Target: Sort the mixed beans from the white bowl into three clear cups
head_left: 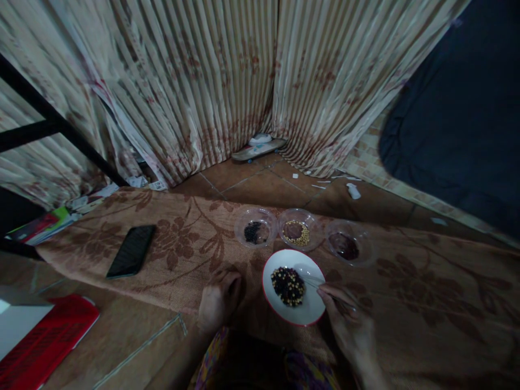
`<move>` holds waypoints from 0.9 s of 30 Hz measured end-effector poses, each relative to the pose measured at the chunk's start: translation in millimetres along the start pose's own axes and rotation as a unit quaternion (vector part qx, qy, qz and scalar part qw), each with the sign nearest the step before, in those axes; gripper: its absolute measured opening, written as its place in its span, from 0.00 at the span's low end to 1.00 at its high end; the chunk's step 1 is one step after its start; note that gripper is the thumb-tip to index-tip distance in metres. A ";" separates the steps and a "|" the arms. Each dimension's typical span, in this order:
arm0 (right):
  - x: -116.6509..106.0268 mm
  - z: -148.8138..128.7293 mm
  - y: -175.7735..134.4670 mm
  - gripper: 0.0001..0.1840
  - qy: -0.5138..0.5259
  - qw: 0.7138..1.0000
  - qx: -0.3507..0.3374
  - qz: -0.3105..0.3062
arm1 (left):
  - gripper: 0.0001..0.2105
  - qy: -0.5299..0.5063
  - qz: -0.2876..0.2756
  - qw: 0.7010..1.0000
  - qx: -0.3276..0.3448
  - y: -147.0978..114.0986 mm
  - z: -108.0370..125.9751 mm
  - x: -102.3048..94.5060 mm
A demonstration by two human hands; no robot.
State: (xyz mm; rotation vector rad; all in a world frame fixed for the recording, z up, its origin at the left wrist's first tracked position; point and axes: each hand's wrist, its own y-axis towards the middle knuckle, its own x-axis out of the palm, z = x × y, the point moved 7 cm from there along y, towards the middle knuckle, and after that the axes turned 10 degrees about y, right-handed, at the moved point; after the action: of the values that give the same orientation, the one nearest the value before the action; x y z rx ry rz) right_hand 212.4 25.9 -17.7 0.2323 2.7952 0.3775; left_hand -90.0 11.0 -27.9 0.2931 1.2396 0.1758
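My right hand (345, 319) pinches a pair of thin metal tweezers (312, 282) over the right side of a white plate (312, 309) with a red rim. Mixed dark and yellowish beans (287, 286) lie in a heap on the plate's left part. Curled on the cloth to the left of the plate, my left hand (219, 298) is closed, with nothing seen in it. Behind the plate stand three clear plastic bowls: one with black beans (255, 232), one with yellow beans (301, 235), one with dark red beans (348, 247).
A patterned brown cloth (182, 238) covers the low table. A black phone (132, 251) lies at its left. Beyond are a skateboard (259, 150), striped curtains (203, 81) and litter on the tiled floor. A red box (52, 330) sits at lower left, a dark blue cover (459, 119) at right.
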 end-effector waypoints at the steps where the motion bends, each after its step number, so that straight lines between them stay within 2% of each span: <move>1: -0.3 0.0 0.1 0.11 -0.003 1.000 -0.002 0.002 | 0.09 0.002 -0.002 1.000 -0.002 -0.3 -0.5 0.6; 22: 0.2 -3.3 1.7 0.13 -0.014 1.000 -0.002 0.001 | 0.10 0.022 -0.002 1.000 -0.008 0.1 -0.3 -0.4; 27: -6.1 -9.8 2.7 0.13 -0.007 1.000 -0.012 0.028 | 0.09 0.022 -0.006 1.000 -0.012 0.0 -1.9 1.3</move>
State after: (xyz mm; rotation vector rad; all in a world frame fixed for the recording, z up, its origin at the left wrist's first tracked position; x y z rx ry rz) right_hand 215.3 25.0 -6.3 0.3075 2.7742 0.4203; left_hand -91.3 11.6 -29.6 0.2626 1.2813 0.1880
